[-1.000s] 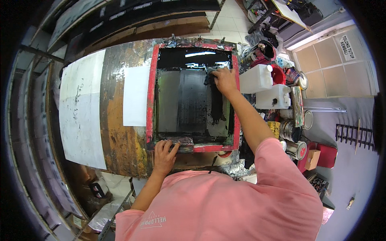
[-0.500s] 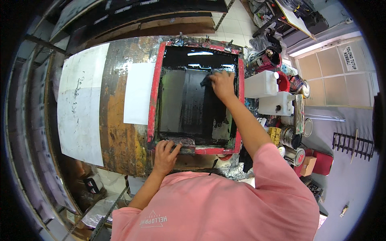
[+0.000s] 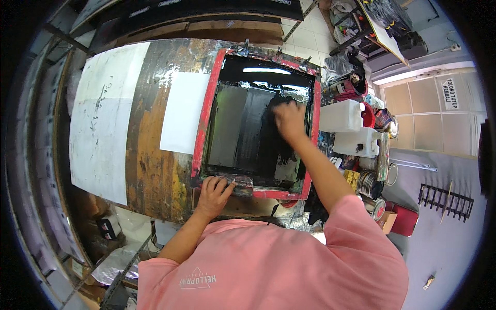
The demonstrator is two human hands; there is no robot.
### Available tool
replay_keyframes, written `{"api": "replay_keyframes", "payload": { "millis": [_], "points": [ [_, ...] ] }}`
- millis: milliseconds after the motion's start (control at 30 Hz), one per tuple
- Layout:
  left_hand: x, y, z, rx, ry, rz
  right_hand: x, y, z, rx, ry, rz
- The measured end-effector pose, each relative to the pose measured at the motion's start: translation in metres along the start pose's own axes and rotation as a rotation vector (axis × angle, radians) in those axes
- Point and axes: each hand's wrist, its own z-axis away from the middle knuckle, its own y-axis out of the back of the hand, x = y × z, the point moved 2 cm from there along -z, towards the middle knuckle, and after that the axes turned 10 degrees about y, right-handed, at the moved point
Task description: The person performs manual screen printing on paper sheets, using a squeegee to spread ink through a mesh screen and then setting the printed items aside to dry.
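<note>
A screen-printing frame point(image 3: 202, 124) with red-taped edges lies on the worktable, its mesh point(image 3: 227, 113) smeared with black ink. Glossy wet ink pools along the far end, and a dark band runs down the right half. Over that band, my right hand point(image 3: 290, 121) is closed on a bunched black rag, which hardly stands out against the ink. My left hand point(image 3: 214, 195) grips the near bar at its left corner, fingers curled over the edge. Clamps point(image 3: 247, 45) sit along the far bar. A white sheet point(image 3: 185, 111) lies beside the frame, its right edge meeting the red bar.
White boards point(image 3: 106, 124) cover the table's left end. On the right crowd two white jugs point(image 3: 341, 115), a red tub point(image 3: 368, 114), paint cans point(image 3: 373, 207) and a yellow block point(image 3: 352, 180). Metal shelving point(image 3: 46, 150) stands at the left, with a dark rack point(image 3: 206, 15) beyond the table.
My right hand has drawn nearer and slightly right over the mesh, and a ragged black smear now shows beyond it. My left hand stays on the near bar. The whole view has shifted a little.
</note>
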Motion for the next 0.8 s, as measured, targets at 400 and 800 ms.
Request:
{"api": "replay_keyframes", "payload": {
  "millis": [400, 800],
  "points": [
    [-0.003, 0.002, 0.003, -0.032, 0.03, -0.012, -0.1, 0.022, 0.062, -0.207, 0.43, -0.143],
    [-0.004, 0.002, 0.004, 0.034, 0.056, -0.013, -0.111, 0.003, 0.008, -0.307, 0.422, -0.227]
  ]
}}
